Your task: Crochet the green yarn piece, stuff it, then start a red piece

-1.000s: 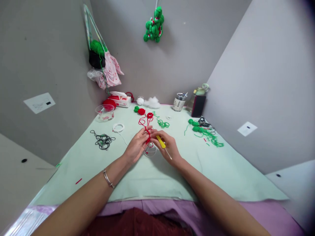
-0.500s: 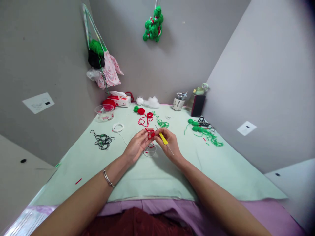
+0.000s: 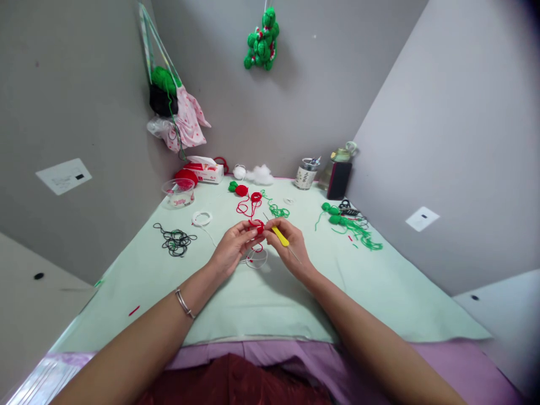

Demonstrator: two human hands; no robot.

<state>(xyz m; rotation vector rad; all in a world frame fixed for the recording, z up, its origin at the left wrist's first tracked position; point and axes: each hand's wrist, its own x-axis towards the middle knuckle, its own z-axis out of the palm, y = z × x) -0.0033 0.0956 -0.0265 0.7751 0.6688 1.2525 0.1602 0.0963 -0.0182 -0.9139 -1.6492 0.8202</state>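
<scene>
Near the middle of the table, my left hand (image 3: 234, 244) pinches a small red yarn piece (image 3: 260, 227) between thumb and fingers. My right hand (image 3: 289, 242) is closed round a crochet hook with a yellow handle (image 3: 280, 236), its fingertips touching the red piece. The hook's thin tip points up and to the left, beside the piece. Red yarn (image 3: 244, 209) runs from the piece up to a small red coil (image 3: 256, 197). Under the hands lies a loop of white cord (image 3: 257, 259), partly hidden by my left hand.
Black cord (image 3: 175, 240), a white ring (image 3: 202, 219) and a clear tub (image 3: 178, 194) are on the left. Green yarn pieces (image 3: 350, 224), scissors (image 3: 348, 208), a phone (image 3: 340, 181) and a pen holder (image 3: 306, 173) stand or lie on the right. A tissue box (image 3: 206, 171) is at the back.
My left thumb and fingers have closed in more over the red piece, which now looks more bunched. The yellow hook has shifted slightly and its tip points a little further left.
</scene>
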